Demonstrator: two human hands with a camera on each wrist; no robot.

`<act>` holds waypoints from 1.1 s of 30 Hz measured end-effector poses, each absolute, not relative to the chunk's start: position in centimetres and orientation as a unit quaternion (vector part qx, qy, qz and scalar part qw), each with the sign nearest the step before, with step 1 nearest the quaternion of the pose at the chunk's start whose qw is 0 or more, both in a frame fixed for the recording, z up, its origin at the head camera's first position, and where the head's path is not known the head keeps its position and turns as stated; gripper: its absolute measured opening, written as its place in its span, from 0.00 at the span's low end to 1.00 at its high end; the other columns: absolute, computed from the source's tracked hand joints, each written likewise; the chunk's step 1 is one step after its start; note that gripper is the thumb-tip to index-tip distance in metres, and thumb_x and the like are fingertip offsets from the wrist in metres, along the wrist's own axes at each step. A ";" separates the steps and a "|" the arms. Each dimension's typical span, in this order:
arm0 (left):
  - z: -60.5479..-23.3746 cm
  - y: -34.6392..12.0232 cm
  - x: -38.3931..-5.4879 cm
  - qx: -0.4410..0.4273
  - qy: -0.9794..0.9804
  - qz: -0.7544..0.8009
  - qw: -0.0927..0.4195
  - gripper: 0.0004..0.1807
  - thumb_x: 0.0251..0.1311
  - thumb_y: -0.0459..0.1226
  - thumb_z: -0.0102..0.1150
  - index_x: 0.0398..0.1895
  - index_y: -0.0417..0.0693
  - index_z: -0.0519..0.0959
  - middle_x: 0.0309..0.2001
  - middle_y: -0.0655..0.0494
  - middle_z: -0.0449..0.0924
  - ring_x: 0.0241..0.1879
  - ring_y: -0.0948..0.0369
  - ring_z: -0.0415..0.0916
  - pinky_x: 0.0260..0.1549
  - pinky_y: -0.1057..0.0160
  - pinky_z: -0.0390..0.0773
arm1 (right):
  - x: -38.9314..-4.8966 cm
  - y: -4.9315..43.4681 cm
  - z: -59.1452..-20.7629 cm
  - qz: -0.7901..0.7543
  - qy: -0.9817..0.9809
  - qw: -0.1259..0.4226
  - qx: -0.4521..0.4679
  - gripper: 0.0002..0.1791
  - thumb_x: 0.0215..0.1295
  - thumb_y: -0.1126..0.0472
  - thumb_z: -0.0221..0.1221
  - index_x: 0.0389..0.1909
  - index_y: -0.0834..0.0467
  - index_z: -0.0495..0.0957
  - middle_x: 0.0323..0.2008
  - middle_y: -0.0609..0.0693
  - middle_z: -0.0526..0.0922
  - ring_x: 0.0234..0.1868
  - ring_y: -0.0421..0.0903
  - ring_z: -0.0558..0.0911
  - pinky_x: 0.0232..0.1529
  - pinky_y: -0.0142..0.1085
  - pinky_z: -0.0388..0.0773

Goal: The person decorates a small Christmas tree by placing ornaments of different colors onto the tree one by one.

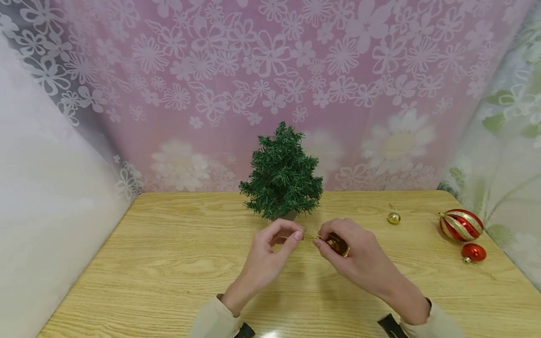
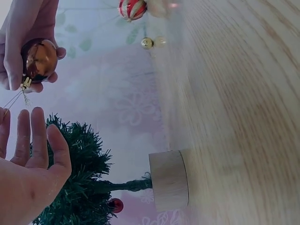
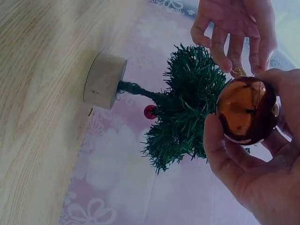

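Note:
My right hand holds a shiny gold Christmas ball, with fingers and thumb curled around it, as the right wrist view of the ball also shows. Thumb and forefinger of my left hand pinch the thin gold hanging string that runs from the ball's cap. The string is drawn out between both hands. Just behind them stands a small green artificial Christmas tree. A red ball shows low on the tree in both wrist views.
At the right of the wooden table lie a small gold ball, a large red ball with gold stripes and a smaller red ball. The tree has a round pale base. A flowered pink curtain hangs behind.

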State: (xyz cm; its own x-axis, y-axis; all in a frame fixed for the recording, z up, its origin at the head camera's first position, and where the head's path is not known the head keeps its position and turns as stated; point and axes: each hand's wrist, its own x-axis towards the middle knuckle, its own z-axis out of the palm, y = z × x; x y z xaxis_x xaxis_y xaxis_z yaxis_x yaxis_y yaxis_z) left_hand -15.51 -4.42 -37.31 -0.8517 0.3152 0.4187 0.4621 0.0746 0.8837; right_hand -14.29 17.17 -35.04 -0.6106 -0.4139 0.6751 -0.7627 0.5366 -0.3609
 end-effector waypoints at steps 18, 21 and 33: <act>-37.0 -4.9 -15.3 -0.240 -0.747 -0.619 0.039 0.09 0.76 0.42 0.55 0.50 0.53 0.82 0.53 0.57 0.85 0.51 0.59 0.83 0.51 0.59 0.81 | -14.6 16.0 -35.4 0.341 -0.831 0.259 0.354 0.17 0.62 0.76 0.65 0.43 0.51 0.81 0.31 0.39 0.80 0.26 0.27 0.71 0.27 0.21 0.71; -36.9 -5.3 -15.4 -0.221 -0.761 -0.610 0.013 0.09 0.76 0.44 0.55 0.50 0.55 0.82 0.52 0.59 0.85 0.50 0.59 0.83 0.50 0.61 0.80 | -14.6 15.8 -35.5 0.344 -0.838 0.249 0.342 0.15 0.63 0.76 0.64 0.43 0.52 0.81 0.33 0.41 0.84 0.29 0.31 0.81 0.30 0.24 0.79; -36.2 -6.4 -15.7 -0.223 -0.805 -0.550 0.014 0.08 0.76 0.43 0.53 0.49 0.54 0.80 0.47 0.58 0.85 0.48 0.61 0.82 0.49 0.59 0.82 | -15.6 14.7 -35.5 0.369 -0.814 0.298 0.336 0.13 0.62 0.75 0.66 0.42 0.54 0.83 0.35 0.43 0.84 0.31 0.32 0.79 0.28 0.23 0.76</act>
State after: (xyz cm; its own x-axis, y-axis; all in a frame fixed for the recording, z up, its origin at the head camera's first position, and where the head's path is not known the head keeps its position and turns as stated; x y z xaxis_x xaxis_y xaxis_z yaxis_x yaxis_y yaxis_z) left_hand -15.75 -6.40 -36.19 -0.9003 0.3427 0.2681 0.3745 0.2963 0.8786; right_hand -15.59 14.66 -35.50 -0.5967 -0.3273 0.7327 -0.7669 0.5016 -0.4004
